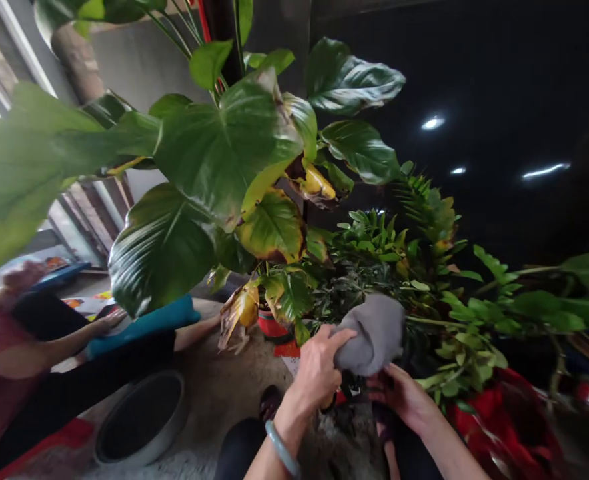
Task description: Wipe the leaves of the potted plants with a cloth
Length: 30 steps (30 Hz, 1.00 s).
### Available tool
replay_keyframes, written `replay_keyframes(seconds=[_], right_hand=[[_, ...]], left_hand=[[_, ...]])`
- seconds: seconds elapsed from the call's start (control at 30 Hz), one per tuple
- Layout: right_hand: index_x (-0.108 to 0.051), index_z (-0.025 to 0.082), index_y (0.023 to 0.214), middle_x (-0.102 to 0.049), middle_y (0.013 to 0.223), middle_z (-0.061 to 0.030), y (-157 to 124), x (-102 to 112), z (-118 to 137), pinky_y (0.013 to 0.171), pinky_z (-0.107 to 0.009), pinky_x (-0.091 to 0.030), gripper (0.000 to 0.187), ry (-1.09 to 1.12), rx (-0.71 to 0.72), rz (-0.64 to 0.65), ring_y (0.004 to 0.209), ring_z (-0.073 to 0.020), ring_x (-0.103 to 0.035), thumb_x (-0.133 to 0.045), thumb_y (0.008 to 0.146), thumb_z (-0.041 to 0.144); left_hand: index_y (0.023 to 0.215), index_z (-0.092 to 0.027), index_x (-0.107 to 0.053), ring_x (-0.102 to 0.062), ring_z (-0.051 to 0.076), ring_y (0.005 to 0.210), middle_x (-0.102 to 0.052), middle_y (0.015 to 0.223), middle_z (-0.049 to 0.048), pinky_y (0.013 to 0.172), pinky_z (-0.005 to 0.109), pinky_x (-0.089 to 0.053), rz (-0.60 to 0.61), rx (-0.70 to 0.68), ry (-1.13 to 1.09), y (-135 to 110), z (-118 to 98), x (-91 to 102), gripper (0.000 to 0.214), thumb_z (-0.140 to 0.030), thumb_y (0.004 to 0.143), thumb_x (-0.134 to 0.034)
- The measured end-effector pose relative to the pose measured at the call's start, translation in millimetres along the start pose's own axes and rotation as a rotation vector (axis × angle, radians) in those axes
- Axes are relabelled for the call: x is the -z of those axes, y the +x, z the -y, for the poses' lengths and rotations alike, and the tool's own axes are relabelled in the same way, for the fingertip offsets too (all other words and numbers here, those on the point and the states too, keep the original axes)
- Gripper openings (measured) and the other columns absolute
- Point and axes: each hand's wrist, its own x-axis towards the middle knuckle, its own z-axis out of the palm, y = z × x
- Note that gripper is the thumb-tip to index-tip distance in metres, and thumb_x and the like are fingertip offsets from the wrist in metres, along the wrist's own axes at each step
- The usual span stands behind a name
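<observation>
My left hand (320, 363), with a pale bangle on its wrist, grips a bunched grey cloth (372, 333) in front of the potted plants. Just below the cloth is my right hand (402, 393), palm turned inward and fingers apart; it seems to hold nothing, though its fingertips are in shadow. Whether those fingertips touch the cloth's lower edge, I cannot tell. Behind the cloth grows dense small-leaved foliage (374, 247). A tall plant with big glossy leaves (224, 147) rises to the left, some of its lower leaves yellow and browned.
A wide basin (139, 420) stands on the floor at left. Another person (19, 360) sits beyond it with legs stretched out. A red pot (273, 323) stands under the large plant, and crumpled red wrapping (509, 427) lies at lower right. A dark shiny wall (499, 120) backs the plants.
</observation>
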Motion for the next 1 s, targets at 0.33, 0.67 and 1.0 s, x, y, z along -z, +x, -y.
replay_keyframes(seconds=[0.33,0.67,1.0], right_hand=[[-0.07,0.017,0.066,-0.073,0.065,-0.006,7,8,2,0.057,-0.032,-0.052,0.025,0.053,-0.048,0.041,0.061,-0.021,-0.067,-0.085,0.055,0.035],[-0.066,0.023,0.085,-0.073,0.071,-0.0083,2,0,9,0.065,-0.043,-0.052,0.048,0.105,0.004,0.11,0.071,-0.0283,-0.067,-0.063,0.066,0.066],[-0.063,0.018,0.063,-0.068,0.057,-0.0004,-4,-26,-4,0.056,-0.029,-0.049,0.032,0.029,0.016,0.114,0.051,-0.0154,-0.061,-0.086,0.042,0.025]], left_hand=[[0.105,-0.023,-0.07,-0.061,0.022,0.101,-0.065,0.106,0.0058,0.089,0.032,-0.047,-0.273,-0.045,-0.005,-3,-19,18.9,0.067,0.0,0.048,-0.045],[0.105,-0.028,-0.071,-0.062,0.022,0.098,-0.065,0.103,0.0029,0.087,0.031,-0.047,-0.152,0.186,0.158,-19,-14,-24.6,0.07,0.003,0.047,-0.046],[0.121,-0.015,-0.059,-0.061,0.028,0.106,-0.067,0.115,0.011,0.095,0.036,-0.046,-0.236,0.355,-0.649,-23,-16,-50.3,0.078,-0.015,0.046,-0.077]])
